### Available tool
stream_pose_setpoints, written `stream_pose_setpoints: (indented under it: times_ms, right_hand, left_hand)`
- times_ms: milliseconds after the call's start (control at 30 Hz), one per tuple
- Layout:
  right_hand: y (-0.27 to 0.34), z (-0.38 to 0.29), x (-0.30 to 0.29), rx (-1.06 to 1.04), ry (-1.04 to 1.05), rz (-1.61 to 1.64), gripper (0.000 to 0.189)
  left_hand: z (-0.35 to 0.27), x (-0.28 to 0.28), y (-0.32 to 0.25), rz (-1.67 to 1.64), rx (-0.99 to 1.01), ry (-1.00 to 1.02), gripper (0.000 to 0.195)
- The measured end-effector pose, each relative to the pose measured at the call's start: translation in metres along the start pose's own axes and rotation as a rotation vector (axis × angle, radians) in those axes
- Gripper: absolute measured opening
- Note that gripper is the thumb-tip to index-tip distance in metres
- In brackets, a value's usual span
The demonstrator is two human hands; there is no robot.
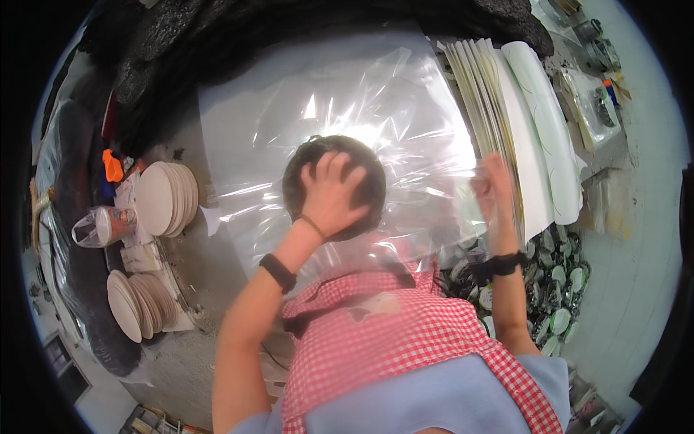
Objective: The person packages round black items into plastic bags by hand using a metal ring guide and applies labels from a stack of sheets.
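A dark round disc (293, 179), perhaps dried seaweed, lies on clear plastic film (244, 135) in front of me. My left hand (333, 190) rests on top of it with the fingers spread, not wrapped around its rim. The film is wrinkled and throws back bright glare around the disc. Off to the right, my right hand (493, 179) pinches the film's edge and draws it taut. That hand is blurred, and its fingertips are partly behind the reflective film.
Pale round discs are stacked at left (162, 198), with another stack (141, 306) nearer me. Beside them are an orange-handled tool (112, 165) and a bagged cup (111, 225). Film sheets (488, 108) and a white roll (547, 135) stand right, above many wrapped round packets (558, 293). Dark material (179, 43) is heaped behind.
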State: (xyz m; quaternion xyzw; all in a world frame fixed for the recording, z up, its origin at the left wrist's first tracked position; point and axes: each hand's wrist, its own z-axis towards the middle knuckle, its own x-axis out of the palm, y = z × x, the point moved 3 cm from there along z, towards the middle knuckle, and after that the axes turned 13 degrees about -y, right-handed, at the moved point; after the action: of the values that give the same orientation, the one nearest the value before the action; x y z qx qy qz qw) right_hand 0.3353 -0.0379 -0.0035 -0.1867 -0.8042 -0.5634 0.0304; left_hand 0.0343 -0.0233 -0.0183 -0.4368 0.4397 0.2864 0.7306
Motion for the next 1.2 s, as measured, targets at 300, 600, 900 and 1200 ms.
stream_pose_setpoints:
  times_ms: [300,600,900,1200]
  right_hand:
    - [0.001,0.040,0.182,-0.034,0.093,-0.163,0.030]
    - [-0.022,-0.001,0.086,-0.453,0.223,-0.263,0.047]
    - [-0.019,0.018,0.197,-0.656,0.746,-0.479,0.030]
    - [-0.066,0.026,0.194,-1.166,0.612,-1.342,0.048]
  left_hand:
    - [0.006,0.002,0.001,0.051,-0.046,0.227,0.066]
    - [0.013,0.011,0.005,0.076,-0.002,0.265,0.060]
    - [0.005,-0.057,-0.007,0.006,0.090,0.365,0.025]
    - [-0.043,-0.118,-0.018,-0.110,0.028,-0.011,0.021]
